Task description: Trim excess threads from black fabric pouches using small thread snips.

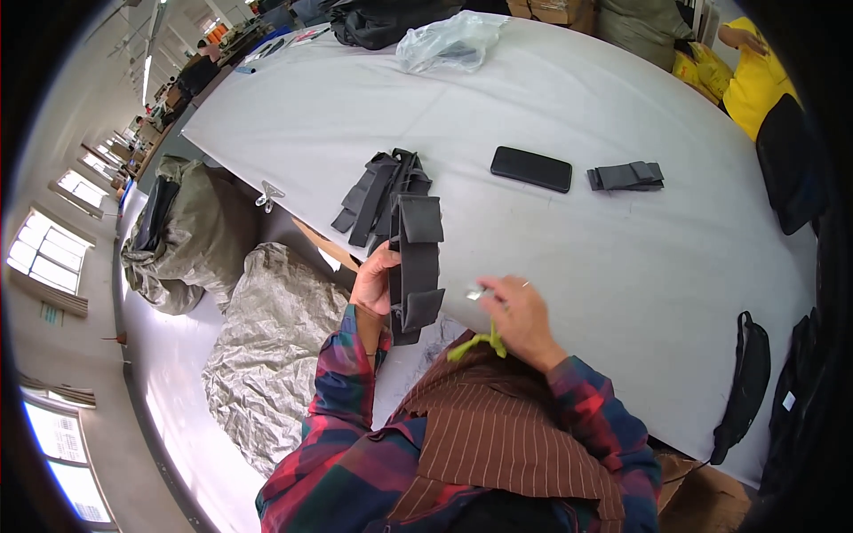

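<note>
My left hand (375,282) is closed around a dark grey fabric strap (420,258) with padded sections, held upright at the table's near edge. The thumb lies at its left side; the other fingers are partly hidden. To its right, my right hand (522,324) is closed on a small silver metal tool (474,291), apart from the strap. A yellow-green cloth tie (484,344) hangs below that hand; the tool is too small and blurred to tell its exact kind. Just beyond the held strap lies a pile of similar grey straps (373,197).
On the white-covered table (613,258) lie a black phone (530,169) and a folded grey strap (626,176). A clear plastic bag (449,43) rests at the far side. A metal clip (268,195) grips the left edge, beside large sacks (200,231). A person in yellow (755,80) is far right.
</note>
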### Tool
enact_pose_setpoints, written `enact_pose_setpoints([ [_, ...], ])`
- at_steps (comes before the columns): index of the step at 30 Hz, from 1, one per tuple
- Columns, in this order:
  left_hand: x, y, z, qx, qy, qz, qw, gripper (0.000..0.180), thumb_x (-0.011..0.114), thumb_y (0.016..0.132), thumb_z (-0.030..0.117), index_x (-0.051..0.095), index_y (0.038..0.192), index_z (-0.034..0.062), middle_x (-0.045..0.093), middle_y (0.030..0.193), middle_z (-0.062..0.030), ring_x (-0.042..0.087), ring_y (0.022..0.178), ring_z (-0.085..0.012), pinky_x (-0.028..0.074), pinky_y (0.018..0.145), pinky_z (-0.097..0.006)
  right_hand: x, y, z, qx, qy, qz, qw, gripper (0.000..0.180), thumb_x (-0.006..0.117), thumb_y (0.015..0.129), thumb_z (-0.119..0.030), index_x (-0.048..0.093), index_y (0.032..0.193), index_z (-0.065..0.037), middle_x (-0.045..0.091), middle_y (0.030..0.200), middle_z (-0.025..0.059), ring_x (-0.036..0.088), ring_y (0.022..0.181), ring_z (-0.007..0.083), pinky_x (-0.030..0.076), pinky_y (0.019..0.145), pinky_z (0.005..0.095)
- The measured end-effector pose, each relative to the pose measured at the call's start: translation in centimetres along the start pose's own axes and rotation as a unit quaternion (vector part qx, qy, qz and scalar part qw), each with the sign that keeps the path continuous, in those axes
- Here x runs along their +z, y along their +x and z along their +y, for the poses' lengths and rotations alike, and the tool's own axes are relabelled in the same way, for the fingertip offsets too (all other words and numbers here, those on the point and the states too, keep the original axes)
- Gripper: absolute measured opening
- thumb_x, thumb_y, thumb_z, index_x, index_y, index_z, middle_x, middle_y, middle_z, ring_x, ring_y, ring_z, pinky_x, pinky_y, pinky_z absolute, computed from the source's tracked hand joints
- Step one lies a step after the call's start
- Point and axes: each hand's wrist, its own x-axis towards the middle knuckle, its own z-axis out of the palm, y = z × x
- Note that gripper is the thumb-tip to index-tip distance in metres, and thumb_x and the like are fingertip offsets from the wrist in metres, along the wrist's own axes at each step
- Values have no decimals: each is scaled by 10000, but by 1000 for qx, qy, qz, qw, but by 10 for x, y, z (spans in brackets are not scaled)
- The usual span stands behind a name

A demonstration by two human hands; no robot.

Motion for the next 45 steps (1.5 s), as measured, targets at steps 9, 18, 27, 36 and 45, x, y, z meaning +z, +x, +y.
enact_pose_setpoints([
  [9, 26, -6, -40, -151, -10, -91, 984, 718, 565, 807, 274, 316, 1412, -24, 538, 862, -71, 501, 661, -127, 458, 523, -256, -57, 43, -42, -150, -82, 158, 972, 233, 662, 779, -66, 682, 988, -166, 539, 699, 6, 464, 629, 208, 377, 579, 332],
  [18, 39, -9, -48, -174, 62, -68, 980, 725, 573, 806, 319, 340, 1381, -57, 542, 831, -94, 543, 643, -167, 493, 526, -282, -61, 37, -38, -184, -109, 150, 965, 251, 650, 760, -59, 698, 970, -189, 531, 678, -23, 421, 594, 193, 345, 578, 310],
  [27, 42, -13, -45, -205, 154, 28, 966, 583, 563, 816, 190, 421, 1331, -42, 585, 863, -62, 557, 696, -119, 492, 613, -260, -65, 36, -34, -176, -60, 136, 973, 268, 630, 733, 18, 703, 924, -156, 554, 665, 3, 444, 594, 190, 353, 566, 301],
  [36, -1, 3, -9, -119, 332, 57, 934, 583, 565, 855, 160, 387, 1394, 26, 461, 812, 25, 428, 646, -51, 366, 575, -190, -68, 8, 62, 81, -83, 144, 983, 194, 594, 857, -100, 650, 1042, -83, 638, 893, 67, 575, 773, 216, 460, 724, 316],
  [45, -66, 38, 54, 49, 478, 227, 847, 479, 610, 819, 130, 504, 1238, -78, 552, 764, -11, 499, 652, -70, 409, 587, -217, -59, 2, 87, 111, -286, 117, 944, 200, 649, 797, -131, 670, 995, -144, 595, 990, 24, 520, 947, 233, 358, 853, 394],
])
